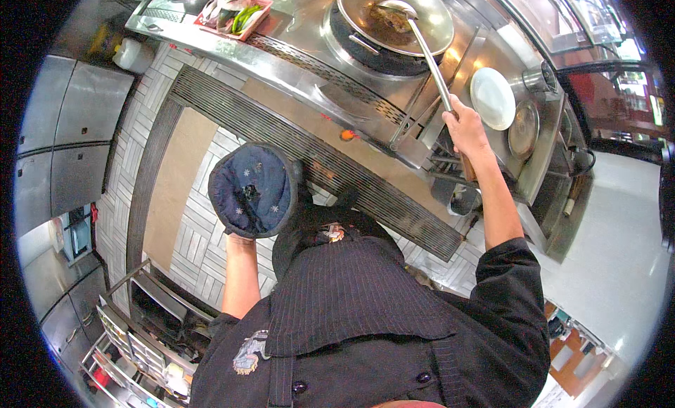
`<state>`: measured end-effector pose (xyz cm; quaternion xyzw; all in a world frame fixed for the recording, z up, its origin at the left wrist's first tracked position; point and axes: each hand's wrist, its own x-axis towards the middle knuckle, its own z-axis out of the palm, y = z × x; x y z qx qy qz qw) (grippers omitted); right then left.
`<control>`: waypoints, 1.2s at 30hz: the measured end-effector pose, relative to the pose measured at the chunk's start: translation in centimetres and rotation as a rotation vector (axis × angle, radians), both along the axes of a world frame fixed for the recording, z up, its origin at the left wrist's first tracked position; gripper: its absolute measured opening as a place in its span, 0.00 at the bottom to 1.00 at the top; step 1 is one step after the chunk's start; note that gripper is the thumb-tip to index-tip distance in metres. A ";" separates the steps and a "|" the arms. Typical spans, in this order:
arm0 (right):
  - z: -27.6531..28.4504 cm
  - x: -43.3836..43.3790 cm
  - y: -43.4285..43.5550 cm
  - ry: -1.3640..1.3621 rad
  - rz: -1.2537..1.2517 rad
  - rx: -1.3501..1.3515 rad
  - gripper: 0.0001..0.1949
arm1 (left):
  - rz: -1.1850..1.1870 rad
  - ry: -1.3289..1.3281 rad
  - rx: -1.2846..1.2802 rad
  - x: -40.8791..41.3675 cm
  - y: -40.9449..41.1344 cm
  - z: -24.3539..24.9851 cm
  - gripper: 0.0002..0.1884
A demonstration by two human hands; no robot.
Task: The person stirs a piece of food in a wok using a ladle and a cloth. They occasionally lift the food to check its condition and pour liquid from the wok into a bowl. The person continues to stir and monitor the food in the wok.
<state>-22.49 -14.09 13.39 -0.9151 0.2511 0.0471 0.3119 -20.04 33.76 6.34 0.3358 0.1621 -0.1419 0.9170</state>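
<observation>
My right hand (pixel 467 128) is closed around the handle of a long steel wok ladle (pixel 426 48), whose wooden end shows below my fist. The ladle's bowl rests in a wide steel wok (pixel 358 26) on a round burner ring. Brown liquid with dark pieces of food (pixel 387 23) covers the wok's bottom. At the left, my left hand (pixel 241 241) is almost wholly hidden by a round dark blue padded cloth mitt (pixel 250 189) with white snowflake prints; only the wrist shows. That mitt is held above the floor, apart from the wok.
A pink basket (pixel 257 29) with green peppers and other food stands left of the wok. To the wok's right are a white plate (pixel 492 98), a round metal lid (pixel 523 130) and a steel pot (pixel 540 78). The steel counter's front edge (pixel 285 80) runs above a floor grating (pixel 316 155).
</observation>
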 end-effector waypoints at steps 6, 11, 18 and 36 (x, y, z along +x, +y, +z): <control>3.9 1.8 1.8 0.048 -0.070 -0.076 0.25 | -0.003 0.024 -0.013 1.9 2.9 -0.9 0.30; 0.8 3.4 1.5 0.007 0.021 -0.309 0.26 | -0.056 0.018 -0.053 6.1 4.2 -1.1 0.29; 2.1 4.6 4.1 0.046 -0.056 -0.268 0.26 | -0.155 -0.006 -0.107 14.0 4.0 -1.7 0.29; 2.8 -0.4 0.6 -0.121 -0.467 0.875 0.25 | -0.539 0.292 -0.396 22.0 -21.3 -3.0 0.31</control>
